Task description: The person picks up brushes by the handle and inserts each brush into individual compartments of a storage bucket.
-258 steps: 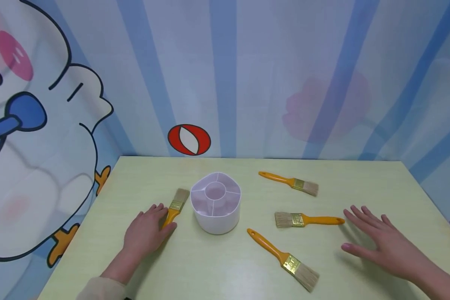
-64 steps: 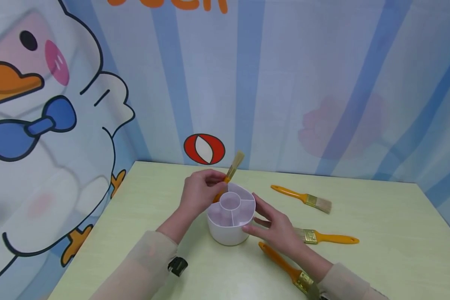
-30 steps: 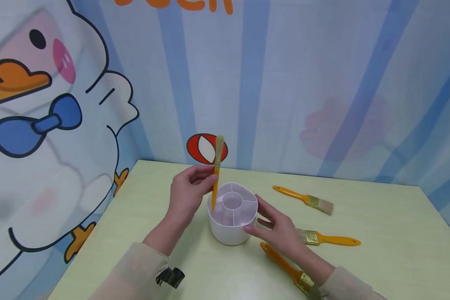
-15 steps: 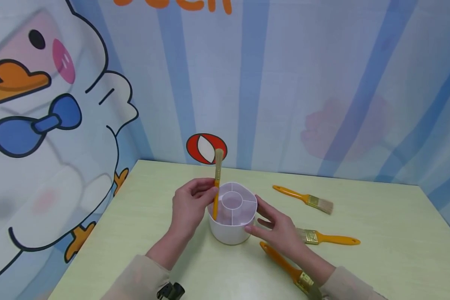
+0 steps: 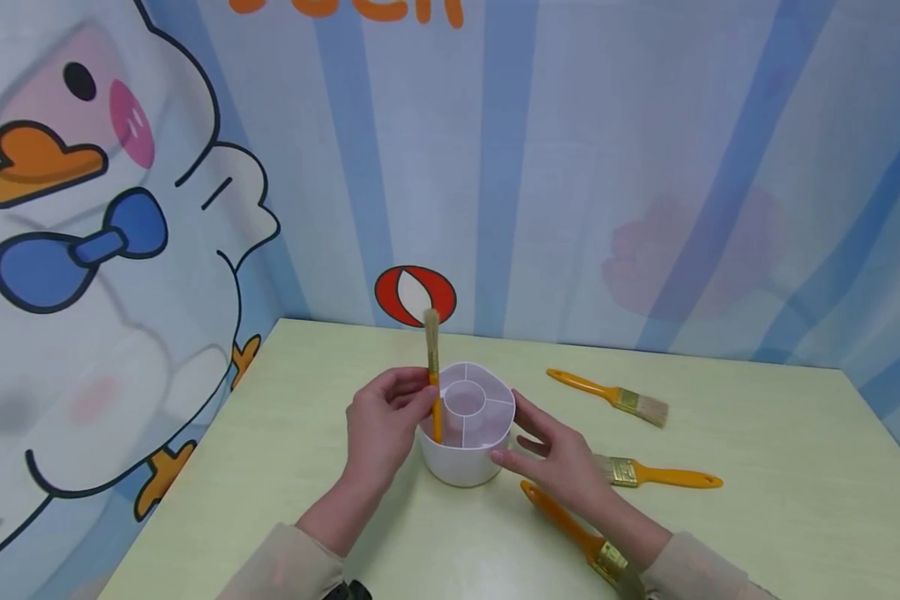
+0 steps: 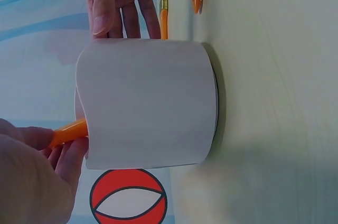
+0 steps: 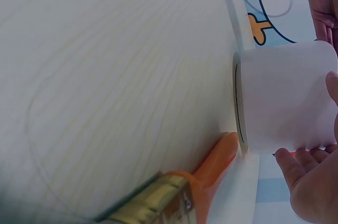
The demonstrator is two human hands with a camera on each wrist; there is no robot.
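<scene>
My left hand (image 5: 381,425) pinches the orange handle of a paintbrush (image 5: 432,350), its bristles upward. The handle's lower end reaches into the front-left compartment of a white divided round holder (image 5: 461,467); the left wrist view shows the orange handle (image 6: 68,132) going in behind the holder's rim. My right hand (image 5: 562,467) holds the holder's right side, thumb at the front and index finger near the rim at the back. In the right wrist view, fingertips of that hand (image 7: 317,187) press against the smooth white wall (image 7: 288,97).
Three more orange-handled paintbrushes lie to the right on the pale table (image 5: 780,533): one at the back (image 5: 607,393), one in the middle (image 5: 660,477), one in front (image 5: 562,518), partly under the right forearm. A cartoon-printed backdrop (image 5: 555,167) stands behind the table.
Earlier the brush lay on the table under the left hand; it was lifted, turned upright and lowered into the holder's left part. The right hand came across to the holder and stays there.
</scene>
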